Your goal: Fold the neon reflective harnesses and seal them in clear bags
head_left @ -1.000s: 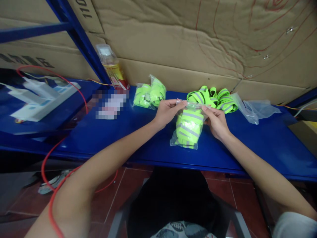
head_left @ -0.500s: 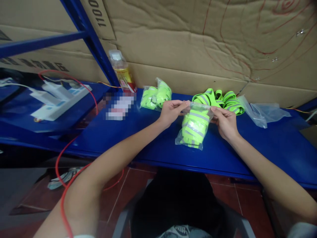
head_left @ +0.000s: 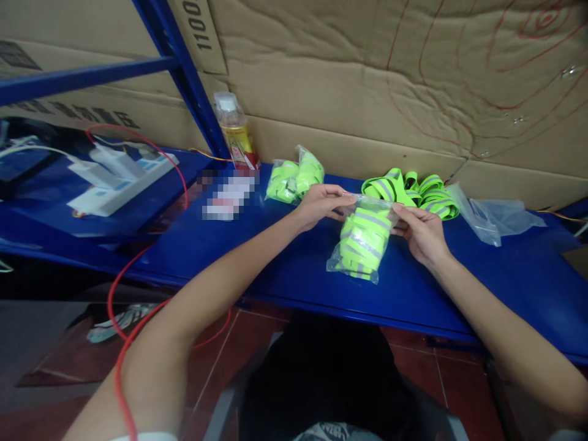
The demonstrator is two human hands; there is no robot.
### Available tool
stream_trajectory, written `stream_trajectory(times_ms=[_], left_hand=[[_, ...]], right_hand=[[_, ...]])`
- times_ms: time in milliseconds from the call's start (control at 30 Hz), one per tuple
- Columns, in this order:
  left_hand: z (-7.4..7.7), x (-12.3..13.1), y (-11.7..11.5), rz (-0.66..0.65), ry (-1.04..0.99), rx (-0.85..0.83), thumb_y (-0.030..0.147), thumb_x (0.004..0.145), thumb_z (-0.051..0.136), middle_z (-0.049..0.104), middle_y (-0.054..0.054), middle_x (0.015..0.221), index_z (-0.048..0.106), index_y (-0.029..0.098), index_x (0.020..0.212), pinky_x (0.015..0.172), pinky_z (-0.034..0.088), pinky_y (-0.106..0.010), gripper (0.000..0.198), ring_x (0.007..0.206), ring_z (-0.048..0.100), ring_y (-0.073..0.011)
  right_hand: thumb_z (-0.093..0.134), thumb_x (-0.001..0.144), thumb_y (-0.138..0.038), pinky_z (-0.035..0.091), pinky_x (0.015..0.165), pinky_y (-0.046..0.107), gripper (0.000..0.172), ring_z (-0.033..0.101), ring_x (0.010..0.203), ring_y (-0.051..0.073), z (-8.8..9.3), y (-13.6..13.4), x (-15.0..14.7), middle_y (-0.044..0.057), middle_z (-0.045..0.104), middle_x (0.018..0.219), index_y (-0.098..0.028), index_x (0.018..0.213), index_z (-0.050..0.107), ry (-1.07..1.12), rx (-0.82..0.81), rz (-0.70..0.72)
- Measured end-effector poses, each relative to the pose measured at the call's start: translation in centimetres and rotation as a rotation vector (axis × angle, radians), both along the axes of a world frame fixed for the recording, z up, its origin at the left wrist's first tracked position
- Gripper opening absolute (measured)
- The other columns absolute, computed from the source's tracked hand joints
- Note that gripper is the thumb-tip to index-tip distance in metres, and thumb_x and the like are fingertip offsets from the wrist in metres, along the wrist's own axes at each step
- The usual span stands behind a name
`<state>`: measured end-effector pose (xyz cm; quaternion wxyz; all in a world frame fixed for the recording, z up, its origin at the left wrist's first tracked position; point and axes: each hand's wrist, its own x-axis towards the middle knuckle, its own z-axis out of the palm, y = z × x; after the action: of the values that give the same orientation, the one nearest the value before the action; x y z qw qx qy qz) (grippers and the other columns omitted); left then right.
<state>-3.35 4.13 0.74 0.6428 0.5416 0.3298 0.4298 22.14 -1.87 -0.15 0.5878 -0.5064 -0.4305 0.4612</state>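
A clear zip bag [head_left: 334,260] hangs from both my hands above the blue table, its top edge stretched between them. Inside it lies a folded neon-yellow reflective strap [head_left: 365,239] with silver-grey bands. My left hand [head_left: 321,205] pinches the bag's upper left corner, thumb against fingers. At the upper right corner, my right hand [head_left: 420,233] grips the same edge between thumb and fingers. Behind the bag, loose reflective straps [head_left: 434,197] lie in a heap. To the left, two packed bags of straps [head_left: 296,179] sit side by side.
Flat clear bags [head_left: 503,217] lie right of the heap. A bottle [head_left: 239,138] stands at the back left, near a pixelated patch. A white power strip [head_left: 124,187] with plugs and a red cable [head_left: 113,306] are at the left. Cardboard [head_left: 321,79] walls the back of the blue table [head_left: 285,269].
The view has shifted slightly, so most things appear a little further right. Both hands keep hold of the bag's top edge, and the bag's pose is nearly the same.
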Motion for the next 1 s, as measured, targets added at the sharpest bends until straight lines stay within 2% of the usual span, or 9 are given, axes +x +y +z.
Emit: stream_trajectory(times_ms=[167,333,533,733,1000], left_hand=[[-0.1,0.1,0.4,0.030,-0.020,-0.091,0.037,0.068,0.100,0.082,-0.010,0.089,0.079,0.015,0.083,0.068,0.065,-0.030,0.034,0.074,0.077,-0.0166],[0.1,-0.1,0.1,0.041,-0.050,-0.041,0.041,0.069,0.099,0.083,-0.010,0.091,0.077,0.015,0.083,0.066,0.066,-0.031,0.037,0.073,0.078,-0.0177],[0.5,-0.3,0.0,0.046,-0.025,-0.007,0.040,0.067,0.099,0.082,-0.009,0.092,0.071,0.015,0.080,0.065,0.066,-0.030,0.040,0.073,0.078,-0.0176],[1.0,-1.0,0.7,-0.126,0.041,-0.076,0.037,0.071,0.097,0.081,-0.009,0.088,0.079,0.017,0.088,0.064,0.066,-0.029,0.031,0.075,0.077,-0.0178],[1.2,-1.7,0.7,-0.232,0.188,0.038,0.035,0.068,0.098,0.079,-0.009,0.078,0.085,0.016,0.082,0.059,0.064,-0.026,0.027,0.065,0.073,-0.0154]], right_hand=[[0.101,0.063,-0.042,0.066,0.056,0.023,0.033,0.078,0.065,0.016,0.6,0.0,0.0,0.003,0.084,0.081,-0.022,0.084,0.084,0.055,-0.043,0.019],[0.102,0.064,-0.041,0.068,0.061,0.024,0.034,0.080,0.073,0.017,0.7,0.0,0.2,0.004,0.084,0.084,-0.022,0.086,0.085,0.037,-0.008,-0.018],[0.101,0.066,-0.043,0.070,0.071,0.027,0.032,0.080,0.075,0.016,0.7,0.0,0.4,0.003,0.084,0.084,-0.023,0.084,0.084,0.017,0.048,0.031],[0.099,0.069,-0.043,0.070,0.073,0.029,0.028,0.078,0.074,0.016,0.9,-0.3,0.1,0.002,0.082,0.080,-0.023,0.080,0.083,0.005,0.064,0.073],[0.102,0.067,-0.045,0.066,0.061,0.025,0.032,0.074,0.071,0.014,-0.1,-0.5,-0.8,0.002,0.082,0.082,-0.023,0.084,0.086,0.000,-0.068,0.185]])
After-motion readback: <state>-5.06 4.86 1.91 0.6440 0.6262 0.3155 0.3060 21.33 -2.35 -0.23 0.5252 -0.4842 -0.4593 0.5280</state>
